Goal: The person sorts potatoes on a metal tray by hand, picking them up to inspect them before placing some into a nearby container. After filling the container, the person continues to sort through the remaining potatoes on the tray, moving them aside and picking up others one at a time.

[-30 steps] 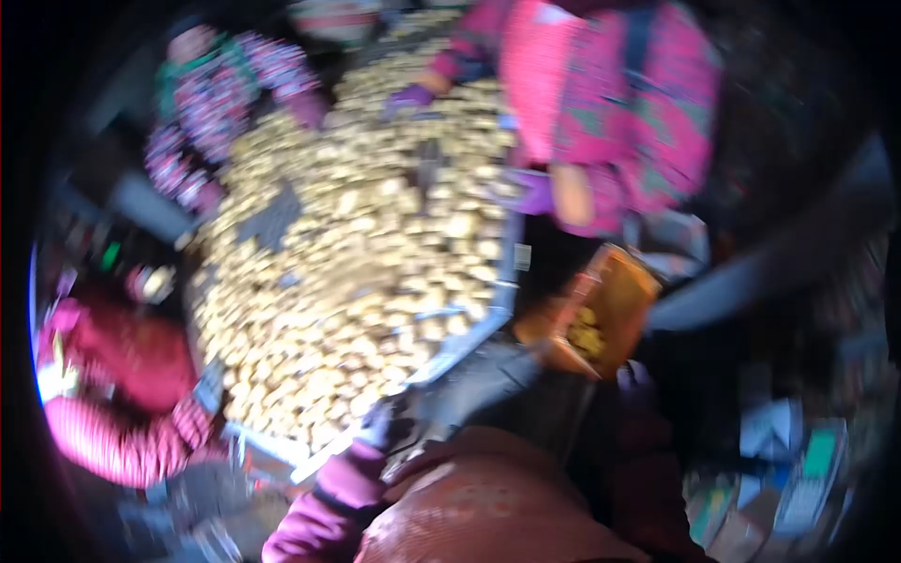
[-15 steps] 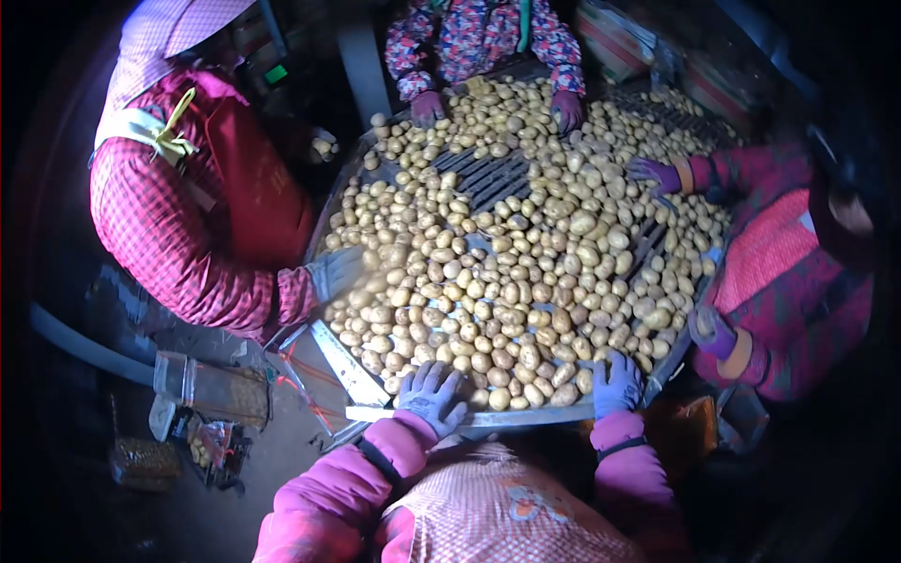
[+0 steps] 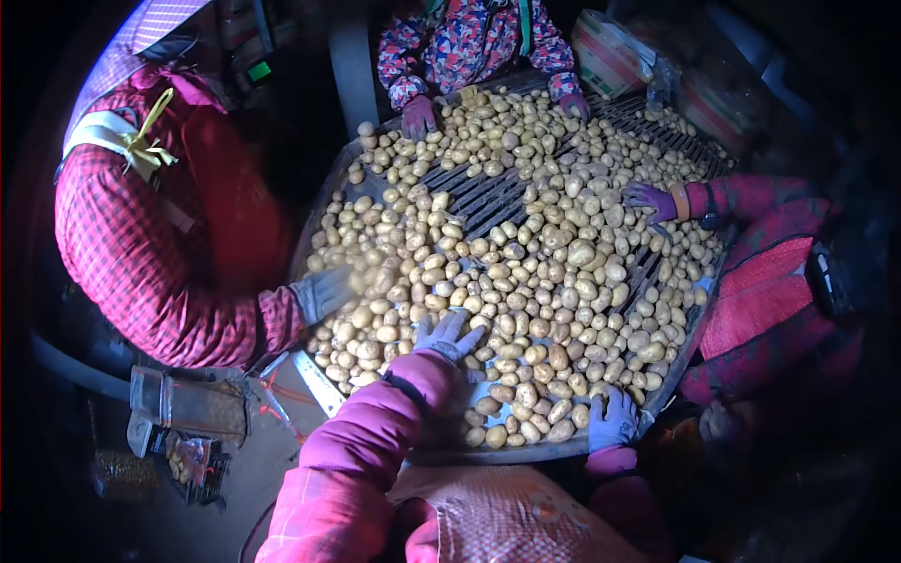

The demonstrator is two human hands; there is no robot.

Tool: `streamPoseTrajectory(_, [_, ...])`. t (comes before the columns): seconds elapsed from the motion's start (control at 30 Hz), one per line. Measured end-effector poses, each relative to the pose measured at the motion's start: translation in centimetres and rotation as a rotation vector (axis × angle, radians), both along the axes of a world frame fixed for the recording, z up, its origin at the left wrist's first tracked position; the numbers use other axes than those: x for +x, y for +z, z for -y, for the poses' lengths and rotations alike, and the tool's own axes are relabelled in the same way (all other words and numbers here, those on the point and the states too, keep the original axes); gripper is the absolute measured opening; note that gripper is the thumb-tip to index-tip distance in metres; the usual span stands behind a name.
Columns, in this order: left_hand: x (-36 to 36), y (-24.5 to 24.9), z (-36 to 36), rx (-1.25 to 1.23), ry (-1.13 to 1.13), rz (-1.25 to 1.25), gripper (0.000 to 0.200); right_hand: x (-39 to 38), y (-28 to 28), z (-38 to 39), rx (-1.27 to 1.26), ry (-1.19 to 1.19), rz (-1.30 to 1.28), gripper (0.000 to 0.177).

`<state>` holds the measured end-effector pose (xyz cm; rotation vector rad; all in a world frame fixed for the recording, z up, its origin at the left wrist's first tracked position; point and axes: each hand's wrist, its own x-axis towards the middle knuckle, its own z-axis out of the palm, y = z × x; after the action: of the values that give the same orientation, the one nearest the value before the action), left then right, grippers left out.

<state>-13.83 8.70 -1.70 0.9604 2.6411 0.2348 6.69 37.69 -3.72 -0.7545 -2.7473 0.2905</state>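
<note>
Many potatoes (image 3: 535,281) cover a sorting table (image 3: 507,452) with a raised rim. My left hand (image 3: 449,336), in a grey-blue glove, lies on the potatoes inside the near left part, its fingers spread and pointing away from me. A patch of bare table surface shows just right of my left wrist. At the near right rim, my right hand (image 3: 612,418), gloved alike, rests against the potatoes with its fingers apart. No potato is gripped in either hand.
Co-workers' gloved hands touch the potatoes at the left (image 3: 324,293), the far side (image 3: 419,117) and the right (image 3: 652,201). Dark slats (image 3: 483,197) show through the pile. Cardboard boxes (image 3: 610,54) stand behind; a clear bin (image 3: 202,405) is on the floor at the left.
My left hand has moved from the near rim forward over the potatoes. My right hand stays at the rim. The right co-worker's nearer hand has drawn back off the table edge.
</note>
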Motion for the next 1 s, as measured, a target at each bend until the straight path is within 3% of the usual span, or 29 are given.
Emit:
streamPoseTrajectory(0.03, [-0.9, 1.0, -0.1, -0.092, 0.008, 0.005, 0.094, -0.1, 0.0, -0.1, 0.007, -0.009, 0.000, 0.037])
streamPoseTrajectory(0.17, [-4.4, 0.3, 0.4, -0.042, 0.160, -0.005, 0.092, -0.2, 0.0, 0.1, 0.046, 0.013, -0.023, 0.037])
streamPoseTrajectory(0.27, [-5.4, -0.6, 1.0, -0.080, 0.107, -0.154, 0.085, -0.4, 0.2, -0.1, 0.031, 0.033, -0.028, 0.033])
streamPoseTrajectory(0.37, [-5.5, 1.9, 3.7, 0.250, 0.179, -0.318, 0.077, -0.3, 1.0, 0.3, 0.007, 0.036, -0.018, 0.032])
streamPoseTrajectory(0.43, [-8.5, -0.3, 5.1, 0.532, 0.419, -0.152, 0.072, -0.5, 1.2, 0.5, 0.029, 0.031, -0.011, 0.032])
streamPoseTrajectory(0.5, [-8.5, -2.1, 3.8, 0.248, 0.394, -0.215, 0.074, -0.4, 0.8, 0.4, 0.072, 0.034, -0.025, 0.032])
streamPoseTrajectory(0.57, [-8.2, -0.5, 1.0, 0.008, 0.422, -0.159, 0.080, -0.4, 0.3, -0.1, 0.112, 0.055, -0.087, 0.030])
streamPoseTrajectory(0.63, [-8.2, 0.0, -1.3, 0.055, 0.404, -0.070, 0.081, -0.5, 1.4, 0.3, 0.115, 0.054, 0.032, 0.031])
streamPoseTrajectory(0.67, [-7.0, 0.7, -2.2, 0.177, 0.357, -0.142, 0.081, -0.6, 2.2, 0.7, 0.048, 0.046, 0.048, 0.033])
streamPoseTrajectory(0.7, [-5.8, 1.8, -3.3, 0.072, 0.288, 0.021, 0.076, -0.6, 2.0, 0.7, 0.047, 0.044, 0.045, 0.033])
streamPoseTrajectory(0.77, [-3.0, 2.9, -4.4, -0.070, 0.129, 0.094, 0.067, -0.5, 1.3, 0.6, 0.024, 0.026, 0.006, 0.034])
streamPoseTrajectory(0.83, [-0.2, 1.1, -3.6, 0.031, -0.023, 0.054, 0.066, -0.5, 1.4, 0.7, 0.027, 0.015, 0.018, 0.034])
streamPoseTrajectory(0.9, [2.2, 1.7, -2.0, -0.039, -0.147, 0.089, 0.065, -0.4, 1.3, 0.5, -0.003, 0.005, 0.043, 0.035])
streamPoseTrajectory(0.97, [4.3, 1.8, 0.4, 0.007, -0.173, 0.123, 0.066, -0.1, 0.0, -0.2, 0.025, 0.054, -0.015, 0.035])
streamPoseTrajectory(1.0, [5.2, -0.1, 2.6, 0.257, -0.133, -0.014, 0.063, 0.0, -0.4, -0.5, 0.026, 0.062, -0.019, 0.035])
